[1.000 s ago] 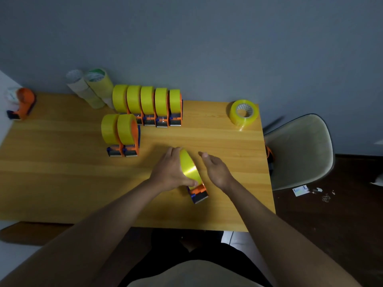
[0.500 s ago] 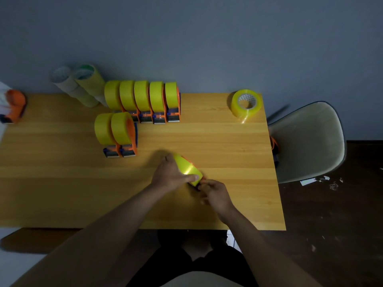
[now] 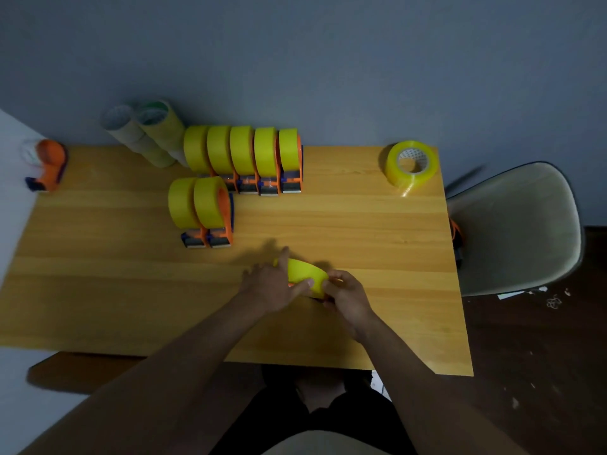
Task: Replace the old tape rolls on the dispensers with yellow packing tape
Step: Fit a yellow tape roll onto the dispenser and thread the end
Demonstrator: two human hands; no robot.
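Both hands meet near the front middle of the wooden table (image 3: 361, 224), wrapped around one yellow tape roll (image 3: 303, 274) that sits on a dispenser, of which only a sliver of orange shows beneath my fingers. My left hand (image 3: 272, 285) grips the roll from the left, thumb reaching across its near face, fingers spread over the top. My right hand (image 3: 345, 292) is curled against the roll's right edge, fingertips pinched at it; what exactly they pinch I cannot tell. Further back stands a row of five loaded dispensers (image 3: 244, 159) side by side, yellow rolls upright, and just in front of it a pair of loaded dispensers (image 3: 202, 208). Behind the row's left end lean pale used tape rolls (image 3: 144, 133). A spare yellow roll (image 3: 410, 165) lies at the far right corner. One orange dispenser (image 3: 47, 164) sits at the far left edge. A pale chair (image 3: 515, 224) stands right of the table.
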